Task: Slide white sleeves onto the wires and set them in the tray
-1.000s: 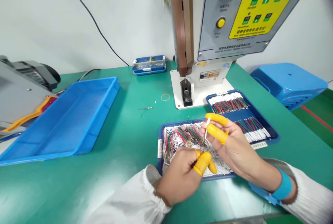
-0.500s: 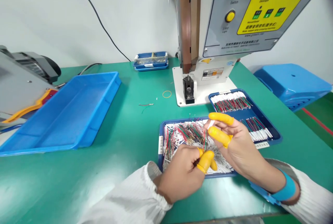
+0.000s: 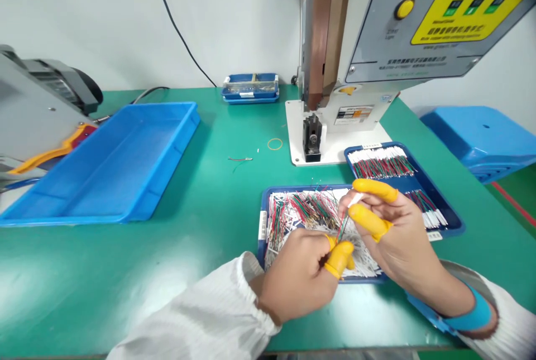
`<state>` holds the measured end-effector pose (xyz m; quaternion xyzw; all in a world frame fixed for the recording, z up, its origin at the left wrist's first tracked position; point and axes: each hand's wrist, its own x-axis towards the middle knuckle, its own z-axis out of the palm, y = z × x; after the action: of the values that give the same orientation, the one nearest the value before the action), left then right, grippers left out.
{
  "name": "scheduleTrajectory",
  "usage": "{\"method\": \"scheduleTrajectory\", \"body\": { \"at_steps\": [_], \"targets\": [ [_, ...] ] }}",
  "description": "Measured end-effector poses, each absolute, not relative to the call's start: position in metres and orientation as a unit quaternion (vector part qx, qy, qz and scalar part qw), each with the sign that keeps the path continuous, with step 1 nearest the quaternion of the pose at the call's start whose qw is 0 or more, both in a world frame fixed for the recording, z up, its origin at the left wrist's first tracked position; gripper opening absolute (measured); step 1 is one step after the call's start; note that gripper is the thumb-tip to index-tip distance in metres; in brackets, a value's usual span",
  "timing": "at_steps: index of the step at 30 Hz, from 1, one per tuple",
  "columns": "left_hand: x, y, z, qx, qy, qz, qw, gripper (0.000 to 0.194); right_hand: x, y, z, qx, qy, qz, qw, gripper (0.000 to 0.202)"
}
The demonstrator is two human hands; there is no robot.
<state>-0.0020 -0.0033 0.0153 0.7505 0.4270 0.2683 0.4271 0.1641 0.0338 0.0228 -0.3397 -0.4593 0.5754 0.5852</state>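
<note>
Yellow finger cots cover some fingertips on both hands. My left hand (image 3: 304, 276) is closed, pinching the lower end of a thin wire lead (image 3: 342, 228) with red and dark green strands. My right hand (image 3: 396, 237) pinches the upper end of that lead at its white sleeve (image 3: 355, 199), between thumb and index finger. Both hands are above a dark blue tray (image 3: 263, 243) heaped with loose wire leads and white sleeves. Behind my right hand, a second blue tray (image 3: 456, 226) holds two neat rows of white-sleeved leads; my hand hides part of it.
A grey crimping machine (image 3: 372, 64) stands behind the trays, with its black die (image 3: 312, 139) at the front. A large light-blue bin (image 3: 125, 167) lies left. On the green table are a rubber band (image 3: 275, 144) and a stray lead (image 3: 240, 159). A blue stool (image 3: 486, 131) stands right.
The camera view has shifted, so the scene sits a little further right. Both hands keep their hold on the wire lead, and its white sleeve is tilted more to the right.
</note>
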Motion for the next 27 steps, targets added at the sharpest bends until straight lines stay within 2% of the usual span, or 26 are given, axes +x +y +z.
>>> {"method": "scheduleTrajectory", "body": {
  "at_steps": [8, 17, 27],
  "targets": [
    [-0.005, -0.007, 0.006, 0.799, 0.426, 0.294, 0.305, 0.009, 0.165, 0.022, 0.033, -0.319, -0.533, 0.528, 0.579, 0.035],
    [-0.004, -0.008, 0.006, 0.81, 0.421, 0.285, 0.294, 0.014, 0.17, 0.02, 0.03, -0.349, -0.566, 0.49, 0.564, 0.021],
    [-0.003, -0.008, 0.008, 0.809, 0.416, 0.292, 0.297, 0.019, 0.168, 0.021, 0.023, -0.298, -0.559, 0.503, 0.589, 0.026]
  ]
}}
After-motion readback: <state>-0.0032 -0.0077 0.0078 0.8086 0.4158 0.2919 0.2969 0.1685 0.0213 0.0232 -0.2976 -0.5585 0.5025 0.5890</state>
